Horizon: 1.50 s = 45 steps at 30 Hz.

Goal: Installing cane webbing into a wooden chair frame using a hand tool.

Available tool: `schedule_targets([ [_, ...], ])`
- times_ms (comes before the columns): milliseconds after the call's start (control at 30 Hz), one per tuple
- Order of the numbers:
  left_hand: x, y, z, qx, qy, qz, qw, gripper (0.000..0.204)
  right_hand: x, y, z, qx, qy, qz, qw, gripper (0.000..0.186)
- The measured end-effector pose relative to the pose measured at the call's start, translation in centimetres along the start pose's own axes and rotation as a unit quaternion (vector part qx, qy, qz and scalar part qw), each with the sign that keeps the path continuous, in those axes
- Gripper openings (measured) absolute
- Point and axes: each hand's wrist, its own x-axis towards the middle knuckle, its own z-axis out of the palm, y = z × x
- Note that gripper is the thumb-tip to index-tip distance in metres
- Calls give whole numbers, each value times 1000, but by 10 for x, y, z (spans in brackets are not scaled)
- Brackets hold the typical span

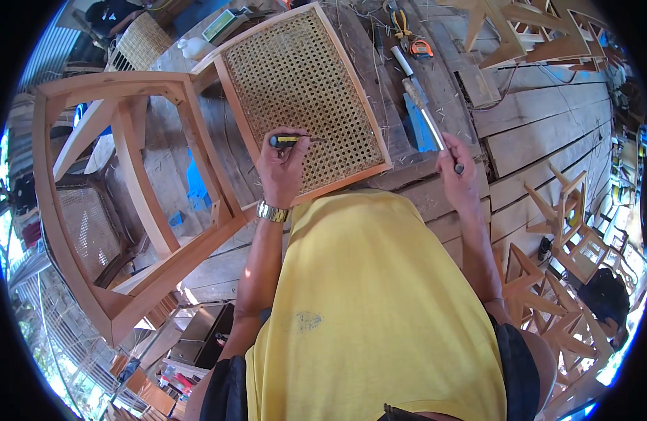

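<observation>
Your left hand (282, 167) is gripping a black-and-yellow tool (287, 141) crosswise, tip pointing right; a cane panel (302, 77) is lying beneath, stretching forward. Your right hand (459, 172) is clasping a shiny rod (431, 125), pointing forward-left.

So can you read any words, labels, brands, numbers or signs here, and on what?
No text can be read.
Orange tape measure: any markings too small to read.
Green and white object: any lettering too blurred.
Yellow shirt: a dark patch, no letters distinguishable.

Pliers (401, 25) and a tape measure (421, 48) lie right of the cane panel (302, 77).
</observation>
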Motion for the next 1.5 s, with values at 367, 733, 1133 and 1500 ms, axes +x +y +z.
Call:
schedule_targets([
  [367,27,5,17,38,47,54,997,22,-13,-23,19,60,-87,8,994,38],
  [733,13,23,32,137,-12,82,987,21,-25,-27,32,-53,-345,-44,936,41],
  [1133,16,16,37,107,1,61,992,22,-34,-5,15,75,-147,23,986,36],
  [1500,25,18,35,167,-67,84,980,20,-21,-13,41,92,-56,5,994,37],
])
